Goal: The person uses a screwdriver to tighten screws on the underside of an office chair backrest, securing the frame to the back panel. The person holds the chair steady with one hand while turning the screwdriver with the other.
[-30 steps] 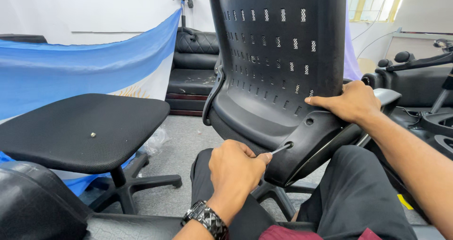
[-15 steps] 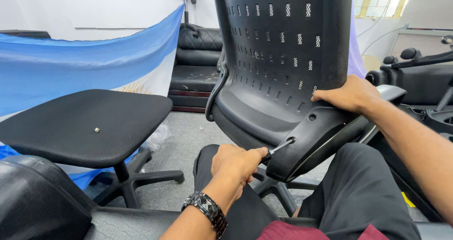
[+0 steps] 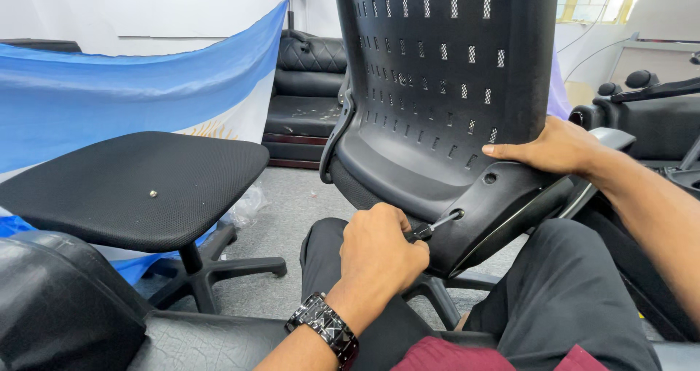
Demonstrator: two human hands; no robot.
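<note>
We note our left hand (image 3: pixel 379 258), clenched on a black-handled screwdriver (image 3: pixel 430 229), has seated its tip in the black perforated plastic chair back (image 3: pixel 445 86), right hand (image 3: pixel 554 148) bracing flat

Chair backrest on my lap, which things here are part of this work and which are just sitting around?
In use: left hand, screwdriver, black chair backrest, right hand.
Lying about: seat on wheeled base, small screw, blue and white cloth, black sofa.

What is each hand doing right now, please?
Left hand: closed around a screwdriver, its tip in a hole of the chair backrest.
Right hand: open, flat against the backrest.
</note>
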